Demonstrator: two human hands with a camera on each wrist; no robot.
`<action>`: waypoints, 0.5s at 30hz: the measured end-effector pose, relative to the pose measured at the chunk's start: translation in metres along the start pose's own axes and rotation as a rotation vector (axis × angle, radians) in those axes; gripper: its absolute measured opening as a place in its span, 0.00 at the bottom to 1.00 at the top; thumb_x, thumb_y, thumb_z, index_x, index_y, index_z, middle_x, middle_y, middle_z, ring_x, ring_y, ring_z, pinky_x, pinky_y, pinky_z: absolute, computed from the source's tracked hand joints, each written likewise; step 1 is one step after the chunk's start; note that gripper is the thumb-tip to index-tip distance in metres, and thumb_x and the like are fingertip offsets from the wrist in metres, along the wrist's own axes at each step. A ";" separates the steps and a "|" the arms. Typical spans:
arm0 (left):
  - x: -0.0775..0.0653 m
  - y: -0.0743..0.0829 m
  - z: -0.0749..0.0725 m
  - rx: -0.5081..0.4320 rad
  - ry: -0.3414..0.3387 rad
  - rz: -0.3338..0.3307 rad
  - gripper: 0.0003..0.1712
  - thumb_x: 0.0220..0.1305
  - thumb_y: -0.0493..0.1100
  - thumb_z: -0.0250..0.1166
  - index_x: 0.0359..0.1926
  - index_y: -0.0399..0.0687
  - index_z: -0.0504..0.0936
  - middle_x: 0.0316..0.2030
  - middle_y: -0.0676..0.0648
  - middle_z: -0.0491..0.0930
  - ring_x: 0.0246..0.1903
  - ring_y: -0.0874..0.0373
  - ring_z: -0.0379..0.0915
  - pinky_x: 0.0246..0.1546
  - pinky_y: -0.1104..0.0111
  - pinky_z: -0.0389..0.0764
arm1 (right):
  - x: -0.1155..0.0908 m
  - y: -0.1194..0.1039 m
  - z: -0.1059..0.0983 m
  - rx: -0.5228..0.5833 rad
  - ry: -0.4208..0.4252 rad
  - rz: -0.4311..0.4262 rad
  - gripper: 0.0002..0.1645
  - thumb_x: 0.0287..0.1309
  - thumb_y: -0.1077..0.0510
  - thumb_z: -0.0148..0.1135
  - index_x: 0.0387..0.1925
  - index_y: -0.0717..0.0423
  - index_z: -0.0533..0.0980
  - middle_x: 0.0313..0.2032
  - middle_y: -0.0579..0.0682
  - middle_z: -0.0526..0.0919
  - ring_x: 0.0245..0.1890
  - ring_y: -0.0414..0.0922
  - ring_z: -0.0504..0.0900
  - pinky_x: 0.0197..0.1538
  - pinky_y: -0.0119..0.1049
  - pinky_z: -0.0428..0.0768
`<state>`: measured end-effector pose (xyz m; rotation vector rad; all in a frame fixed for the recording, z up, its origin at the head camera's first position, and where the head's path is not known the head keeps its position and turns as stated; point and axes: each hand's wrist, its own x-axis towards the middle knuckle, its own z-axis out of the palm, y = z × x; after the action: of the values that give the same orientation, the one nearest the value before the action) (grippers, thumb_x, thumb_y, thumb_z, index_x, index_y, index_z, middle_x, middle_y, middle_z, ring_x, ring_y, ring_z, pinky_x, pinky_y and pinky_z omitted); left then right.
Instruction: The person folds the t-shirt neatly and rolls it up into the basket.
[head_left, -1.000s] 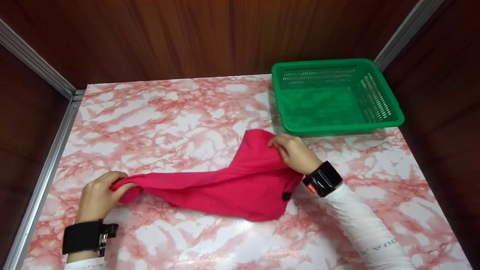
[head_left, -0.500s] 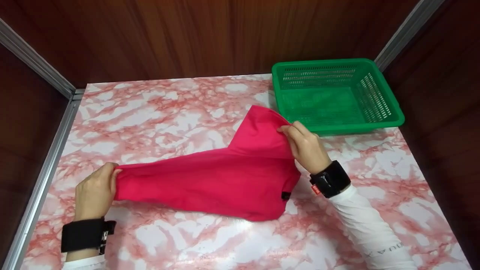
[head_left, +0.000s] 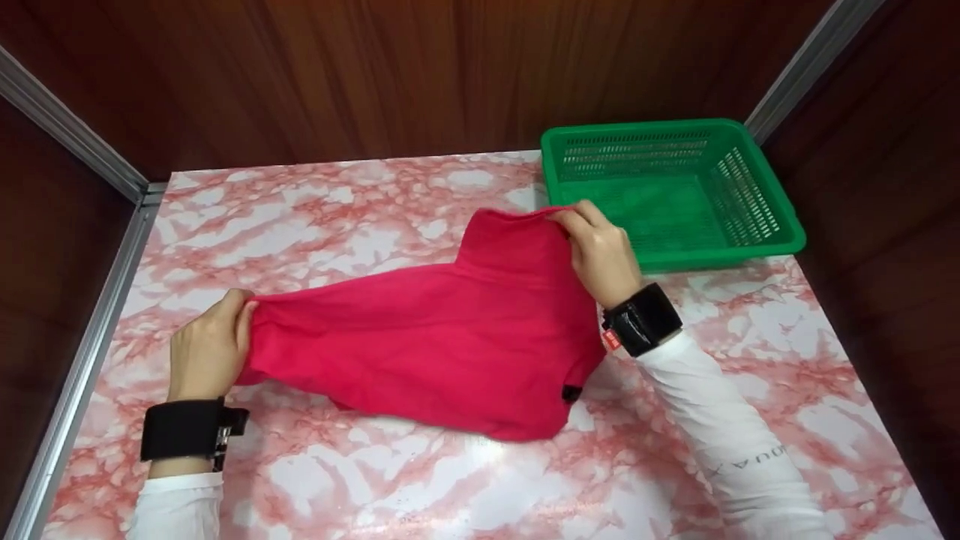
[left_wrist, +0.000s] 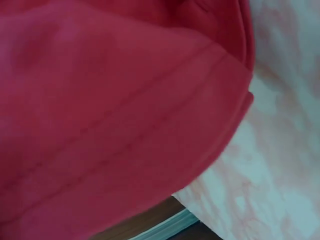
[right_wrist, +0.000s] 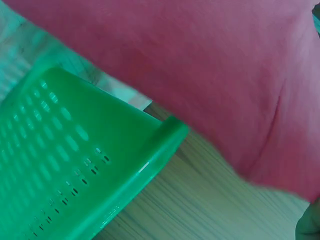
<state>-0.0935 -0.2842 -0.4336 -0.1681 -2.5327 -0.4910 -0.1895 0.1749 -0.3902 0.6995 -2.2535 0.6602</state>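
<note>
A crimson T-shirt [head_left: 435,341] stretches across the table between two hands, its short sleeve pointing away at the back and a small black label [head_left: 571,393] at the neck end on the right. The left hand [head_left: 208,345] grips the bottom hem at the far left. At the sleeve's edge, the right hand [head_left: 604,255] pinches the cloth with thumb and fingers, close to the basket's near left corner. Double stitching along the hem [left_wrist: 165,120] shows in the left wrist view. Cloth [right_wrist: 200,65] fills much of the right wrist view, with a fingertip at its lower right.
Behind the right hand stands a green plastic basket [head_left: 667,262] with slotted sides. The table [head_left: 337,480] has a red and white marbled top. Dark wood panels [head_left: 360,82] with metal corner strips enclose it at the back and sides.
The twisted shirt has been spread wider. Both hands have moved away from the body, lifting its far edge, and the right hand now overlaps the basket's near edge in the head view.
</note>
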 end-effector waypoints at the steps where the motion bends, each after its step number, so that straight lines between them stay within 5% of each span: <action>1: 0.001 0.001 -0.001 0.003 -0.001 0.001 0.06 0.67 0.42 0.58 0.37 0.43 0.76 0.22 0.39 0.78 0.20 0.37 0.74 0.16 0.48 0.66 | 0.001 0.000 0.000 0.000 -0.005 0.022 0.14 0.59 0.73 0.48 0.42 0.60 0.77 0.37 0.54 0.79 0.29 0.53 0.81 0.29 0.45 0.80; 5: 0.004 0.002 -0.003 0.015 -0.004 0.006 0.06 0.67 0.41 0.58 0.36 0.42 0.76 0.23 0.38 0.78 0.23 0.37 0.75 0.20 0.48 0.68 | 0.003 0.001 0.000 0.022 -0.026 0.113 0.11 0.65 0.68 0.44 0.47 0.63 0.67 0.44 0.58 0.77 0.34 0.56 0.80 0.34 0.48 0.79; 10: 0.006 0.003 -0.006 0.021 0.013 0.007 0.07 0.67 0.40 0.57 0.35 0.39 0.74 0.22 0.37 0.77 0.25 0.37 0.73 0.24 0.50 0.68 | 0.008 0.003 -0.002 0.041 -0.042 0.120 0.20 0.68 0.55 0.50 0.51 0.68 0.67 0.46 0.61 0.78 0.48 0.53 0.79 0.50 0.45 0.77; 15: 0.006 0.006 -0.012 0.048 0.055 0.017 0.08 0.68 0.40 0.56 0.36 0.38 0.72 0.18 0.38 0.73 0.18 0.37 0.69 0.18 0.52 0.64 | 0.015 0.001 -0.007 -0.027 0.018 0.066 0.16 0.67 0.52 0.52 0.41 0.65 0.70 0.34 0.59 0.79 0.34 0.54 0.82 0.36 0.46 0.80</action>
<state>-0.0910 -0.2832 -0.4194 -0.1558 -2.4853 -0.4219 -0.1964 0.1752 -0.3752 0.6057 -2.2727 0.6639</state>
